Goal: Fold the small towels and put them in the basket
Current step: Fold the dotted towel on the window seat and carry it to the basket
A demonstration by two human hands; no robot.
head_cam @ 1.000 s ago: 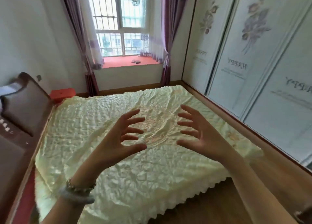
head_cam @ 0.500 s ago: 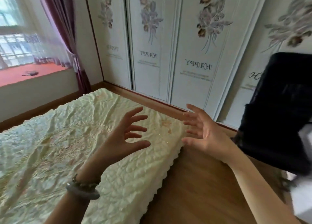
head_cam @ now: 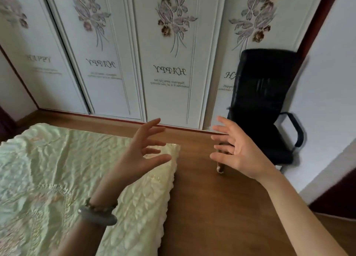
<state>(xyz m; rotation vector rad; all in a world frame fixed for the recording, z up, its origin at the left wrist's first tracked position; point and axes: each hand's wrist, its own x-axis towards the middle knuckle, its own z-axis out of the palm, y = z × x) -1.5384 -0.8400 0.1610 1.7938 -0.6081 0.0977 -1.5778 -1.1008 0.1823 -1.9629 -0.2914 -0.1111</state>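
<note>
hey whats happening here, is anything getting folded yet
Not yet. The person's left hand and right hand are both raised in front of them, fingers spread, with nothing in either grip. The left hand hovers over the corner of a bed with a pale yellow-green quilted bedspread; the right hand is over the wooden floor. Ahead are white wardrobe doors with flower prints and a black office chair. No towels or basket are in view.
</note>
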